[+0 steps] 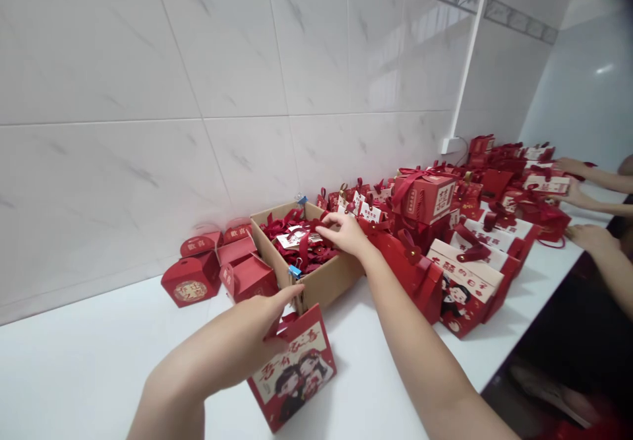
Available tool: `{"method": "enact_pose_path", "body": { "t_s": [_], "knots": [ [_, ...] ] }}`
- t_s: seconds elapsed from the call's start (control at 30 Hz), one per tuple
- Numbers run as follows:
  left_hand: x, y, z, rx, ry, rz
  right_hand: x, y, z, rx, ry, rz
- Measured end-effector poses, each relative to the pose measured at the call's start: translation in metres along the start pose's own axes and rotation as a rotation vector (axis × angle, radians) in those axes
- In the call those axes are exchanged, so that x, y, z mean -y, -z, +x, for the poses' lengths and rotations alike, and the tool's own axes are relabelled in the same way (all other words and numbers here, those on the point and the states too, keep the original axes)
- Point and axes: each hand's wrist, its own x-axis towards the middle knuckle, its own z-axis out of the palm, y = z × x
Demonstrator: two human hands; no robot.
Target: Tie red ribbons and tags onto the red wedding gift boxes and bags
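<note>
My left hand (pixel 247 331) grips the top of a red gift box (pixel 299 377) printed with a cartoon couple, its base close to the white table. The fingers behind the box are partly hidden. My right hand (pixel 346 234) reaches over an open cardboard box (pixel 329 285) filled with dark red ribbons and some white cards. Its thumb and forefinger are pinched together at a red ribbon (pixel 309 225) above the pile. Blue binder clips (pixel 295 271) sit on the cardboard box's corners.
Folded red boxes (pixel 192 275) stand left of the cardboard box. Many finished-looking red gift boxes (pixel 465 288) with ribbon handles crowd the right side along the tiled wall (pixel 237 97). Other people's hands (pixel 591 237) are at the table's far right.
</note>
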Motion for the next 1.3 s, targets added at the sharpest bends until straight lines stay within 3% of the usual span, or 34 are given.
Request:
{"method": "enact_pose_path", "body": {
  "t_s": [0.2, 0.4, 0.77, 1.0, 1.3],
  "knots": [
    [0.003, -0.002, 0.005, 0.038, 0.016, 0.062, -0.001, -0.004, 0.001, -0.17, 0.079, 0.245],
    [0.002, -0.002, 0.005, 0.049, -0.004, 0.059, -0.001, -0.005, 0.002, -0.163, 0.129, 0.362],
    [0.002, -0.003, 0.003, 0.064, 0.01, 0.058, -0.005, -0.004, 0.003, -0.239, 0.05, 0.41],
    [0.001, -0.002, 0.002, 0.079, 0.034, 0.057, -0.004, 0.0, 0.003, -0.356, -0.011, 0.439],
    [-0.006, 0.002, 0.002, 0.087, 0.002, 0.038, -0.007, 0.007, 0.001, -0.409, 0.003, 0.406]
  ]
}}
